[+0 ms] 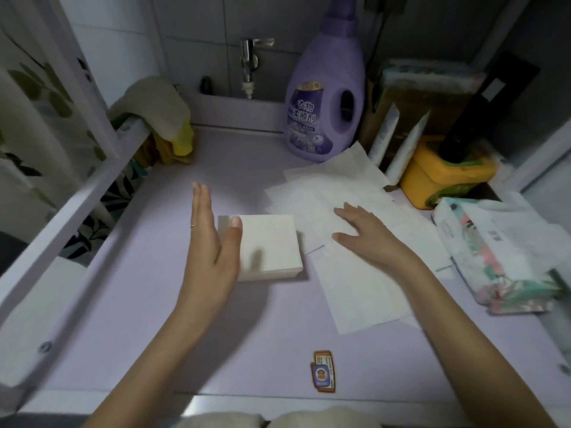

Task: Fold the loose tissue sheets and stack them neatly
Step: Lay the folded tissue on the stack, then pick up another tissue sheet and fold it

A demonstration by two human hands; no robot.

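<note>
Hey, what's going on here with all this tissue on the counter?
A person is folding tissue sheets and stacking them. The left hand stands edge-on against the left side of the stack of folded tissues, fingers straight and thumb resting on top. The right hand lies flat on the loose sheets spread just to the right, which are not yet folded. An opened tissue pack lies at the far right.

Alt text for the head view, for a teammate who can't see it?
A person's left hand is open at the left edge of a neat stack of folded tissues on a lilac counter, while the right hand lies flat on loose tissue sheets spread to the right. A purple bottle stands behind.
</note>
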